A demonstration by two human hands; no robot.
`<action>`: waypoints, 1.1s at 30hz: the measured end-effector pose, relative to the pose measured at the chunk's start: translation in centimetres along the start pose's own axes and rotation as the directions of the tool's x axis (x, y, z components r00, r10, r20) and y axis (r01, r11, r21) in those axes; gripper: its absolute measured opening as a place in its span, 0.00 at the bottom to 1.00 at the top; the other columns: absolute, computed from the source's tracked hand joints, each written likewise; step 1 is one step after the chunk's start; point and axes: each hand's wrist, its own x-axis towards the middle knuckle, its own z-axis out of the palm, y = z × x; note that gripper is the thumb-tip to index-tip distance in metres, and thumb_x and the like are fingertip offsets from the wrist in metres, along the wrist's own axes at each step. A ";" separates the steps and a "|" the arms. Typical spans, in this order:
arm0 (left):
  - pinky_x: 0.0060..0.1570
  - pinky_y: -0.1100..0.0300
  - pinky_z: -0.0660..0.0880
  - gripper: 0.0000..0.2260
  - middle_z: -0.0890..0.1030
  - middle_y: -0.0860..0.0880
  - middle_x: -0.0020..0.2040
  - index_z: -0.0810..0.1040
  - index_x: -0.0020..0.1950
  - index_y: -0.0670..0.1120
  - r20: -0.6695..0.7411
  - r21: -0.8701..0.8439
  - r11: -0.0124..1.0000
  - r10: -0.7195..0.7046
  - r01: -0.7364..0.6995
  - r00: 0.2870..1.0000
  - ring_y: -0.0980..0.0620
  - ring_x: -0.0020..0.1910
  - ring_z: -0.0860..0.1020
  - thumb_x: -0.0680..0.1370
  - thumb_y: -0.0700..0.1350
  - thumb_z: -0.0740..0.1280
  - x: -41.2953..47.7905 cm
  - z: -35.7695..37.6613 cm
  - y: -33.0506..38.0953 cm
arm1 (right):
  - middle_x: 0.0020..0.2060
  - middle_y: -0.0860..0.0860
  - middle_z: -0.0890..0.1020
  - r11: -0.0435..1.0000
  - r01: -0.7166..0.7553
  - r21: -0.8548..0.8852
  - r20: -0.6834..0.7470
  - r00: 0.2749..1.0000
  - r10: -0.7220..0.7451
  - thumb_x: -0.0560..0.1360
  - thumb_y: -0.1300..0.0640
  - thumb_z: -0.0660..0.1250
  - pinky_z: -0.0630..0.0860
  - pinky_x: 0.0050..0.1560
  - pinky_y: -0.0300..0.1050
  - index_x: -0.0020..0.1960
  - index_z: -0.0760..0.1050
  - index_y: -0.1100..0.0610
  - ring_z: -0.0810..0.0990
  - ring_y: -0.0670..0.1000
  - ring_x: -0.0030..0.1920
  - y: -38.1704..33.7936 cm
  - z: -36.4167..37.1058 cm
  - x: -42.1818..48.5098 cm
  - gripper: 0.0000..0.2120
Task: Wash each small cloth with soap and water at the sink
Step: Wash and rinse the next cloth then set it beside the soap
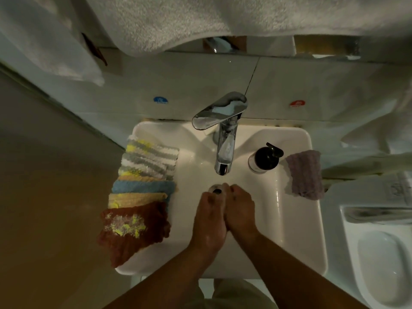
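Both hands are held side by side, touching, low in the middle of the frame inside the white sink (301, 241). The left hand (208, 221) and right hand (242, 214) are kept open, fingers stretched toward the drain (216, 191) just below the chrome faucet (225, 139); nothing is seen gripped between them. A fanned pile of small cloths is laid along the sink's left rim: a striped cloth (151, 157) uppermost, then a blue cloth (142, 187), a yellow cloth (136, 200) and a dark red cloth (133, 230) lowest. A purple cloth (305, 175) is draped on the right rim, just beside a black pump soap bottle (265, 160). A white towel (178, 18) is hung across the top.
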 end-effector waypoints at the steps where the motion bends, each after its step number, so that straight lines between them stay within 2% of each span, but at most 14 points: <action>1: 0.41 0.55 0.78 0.06 0.82 0.49 0.42 0.76 0.49 0.51 0.074 0.023 0.998 0.054 -0.056 0.996 0.52 0.42 0.82 0.83 0.51 0.64 -0.7 0.0 -0.1 | 0.33 0.48 0.79 0.998 -0.056 0.021 -0.003 0.998 0.056 0.84 0.47 0.60 0.76 0.44 0.49 0.36 0.73 0.53 0.79 0.50 0.36 0.1 -0.3 0.8 0.19; 4: 0.42 0.53 0.79 0.06 0.82 0.48 0.42 0.76 0.46 0.51 0.118 0.101 0.983 0.144 -0.156 0.983 0.50 0.42 0.82 0.81 0.52 0.66 0.1 -1.0 -0.5 | 0.32 0.44 0.77 0.999 0.004 -0.053 0.048 0.999 -0.001 0.84 0.50 0.59 0.71 0.39 0.37 0.38 0.73 0.54 0.78 0.42 0.35 0.2 -0.4 -0.5 0.17; 7: 0.55 0.45 0.78 0.07 0.83 0.46 0.47 0.75 0.50 0.51 -0.159 0.097 0.995 0.010 0.005 0.987 0.45 0.49 0.82 0.81 0.54 0.64 2.7 -1.9 0.1 | 0.32 0.41 0.77 0.993 0.119 0.011 0.153 0.981 -0.119 0.85 0.53 0.59 0.72 0.35 0.30 0.44 0.74 0.50 0.79 0.36 0.35 -0.8 0.5 -4.3 0.12; 9: 0.57 0.49 0.77 0.06 0.82 0.44 0.50 0.75 0.53 0.46 -0.111 0.081 0.993 -0.082 0.091 0.990 0.43 0.54 0.81 0.84 0.46 0.60 2.0 -1.2 1.3 | 0.34 0.40 0.78 0.989 0.148 0.011 0.136 0.980 -0.148 0.85 0.52 0.59 0.73 0.36 0.30 0.48 0.75 0.50 0.79 0.39 0.33 -0.8 0.8 -4.2 0.10; 12: 0.39 0.59 0.79 0.07 0.83 0.45 0.43 0.76 0.51 0.42 0.033 -0.080 0.990 -0.118 0.120 0.993 0.50 0.41 0.83 0.84 0.41 0.60 -0.3 -0.4 0.6 | 0.32 0.41 0.74 0.983 0.123 -0.133 0.019 0.992 -0.122 0.84 0.49 0.59 0.67 0.39 0.37 0.44 0.74 0.55 0.75 0.43 0.34 -0.2 0.0 -0.3 0.14; 15: 0.32 0.62 0.74 0.08 0.81 0.48 0.37 0.77 0.48 0.45 0.068 -0.107 0.994 -0.011 0.019 0.998 0.53 0.35 0.79 0.84 0.46 0.63 -1.6 -1.1 0.7 | 0.37 0.45 0.76 0.956 0.125 -0.264 0.084 0.991 -0.107 0.83 0.45 0.56 0.70 0.43 0.46 0.45 0.75 0.56 0.77 0.47 0.38 0.2 -0.5 1.1 0.18; 18: 0.40 0.58 0.77 0.07 0.82 0.46 0.43 0.76 0.50 0.45 -0.012 0.046 0.998 0.053 -0.053 0.999 0.47 0.42 0.81 0.83 0.47 0.63 0.7 -2.1 0.8 | 0.36 0.41 0.77 0.975 0.195 -0.106 0.079 0.979 -0.187 0.85 0.48 0.56 0.72 0.38 0.33 0.48 0.75 0.51 0.79 0.40 0.36 -0.5 0.1 -2.2 0.12; 20: 0.50 0.68 0.71 0.06 0.79 0.49 0.52 0.75 0.54 0.46 -0.049 0.294 0.955 0.046 -0.030 0.998 0.51 0.54 0.78 0.85 0.45 0.59 1.6 -2.3 1.2 | 0.36 0.41 0.80 0.978 0.206 0.037 0.119 0.971 -0.209 0.85 0.50 0.58 0.75 0.37 0.31 0.51 0.75 0.50 0.82 0.39 0.37 -1.5 0.7 -4.5 0.09; 21: 0.50 0.73 0.68 0.06 0.77 0.52 0.53 0.73 0.55 0.47 -0.070 0.292 0.956 0.060 -0.037 0.996 0.53 0.54 0.76 0.85 0.44 0.57 1.9 -2.3 0.7 | 0.38 0.42 0.81 0.974 0.223 0.024 0.097 0.970 -0.225 0.85 0.49 0.58 0.76 0.38 0.31 0.52 0.76 0.50 0.82 0.41 0.37 -1.7 0.9 -4.7 0.09; 23: 0.46 0.72 0.72 0.06 0.77 0.53 0.46 0.73 0.52 0.47 0.005 0.112 0.993 0.034 -0.034 0.999 0.52 0.48 0.78 0.85 0.41 0.58 0.7 -1.8 1.0 | 0.37 0.45 0.81 0.969 0.234 -0.074 0.025 0.972 -0.233 0.85 0.47 0.56 0.74 0.39 0.34 0.49 0.76 0.53 0.80 0.43 0.36 -1.5 0.7 -2.9 0.14; 25: 0.37 0.62 0.76 0.07 0.79 0.49 0.38 0.74 0.47 0.45 0.093 -0.037 0.999 -0.004 0.008 0.996 0.50 0.39 0.79 0.84 0.42 0.61 -0.7 -1.6 1.0 | 0.33 0.44 0.77 0.986 0.111 -0.128 0.006 0.994 -0.112 0.84 0.45 0.57 0.68 0.36 0.35 0.44 0.74 0.55 0.76 0.43 0.34 -0.7 -0.1 -0.1 0.17; 28: 0.32 0.59 0.73 0.11 0.79 0.49 0.34 0.76 0.43 0.46 0.163 0.000 0.998 0.056 -0.057 0.985 0.51 0.33 0.77 0.84 0.46 0.62 -1.4 -2.2 0.9 | 0.32 0.41 0.72 0.952 0.118 -0.282 0.073 0.992 -0.101 0.83 0.47 0.61 0.66 0.34 0.29 0.43 0.70 0.51 0.75 0.40 0.33 0.3 -0.5 0.5 0.13; 30: 0.36 0.57 0.77 0.10 0.82 0.48 0.39 0.76 0.46 0.47 0.049 0.071 0.994 0.077 -0.080 0.996 0.49 0.37 0.80 0.84 0.50 0.62 0.1 -2.7 1.0 | 0.33 0.39 0.75 0.978 0.172 -0.117 0.091 0.983 -0.162 0.84 0.50 0.61 0.71 0.36 0.26 0.46 0.73 0.49 0.79 0.34 0.37 -0.3 -0.2 -2.4 0.08; 33: 0.40 0.67 0.75 0.09 0.80 0.46 0.43 0.75 0.52 0.42 -0.127 0.114 0.993 0.037 -0.023 0.991 0.48 0.42 0.79 0.85 0.45 0.59 1.7 -3.1 1.1 | 0.38 0.40 0.81 0.976 0.187 0.108 0.141 0.969 -0.201 0.85 0.51 0.58 0.75 0.39 0.28 0.55 0.77 0.47 0.82 0.37 0.39 -1.6 0.6 -6.2 0.09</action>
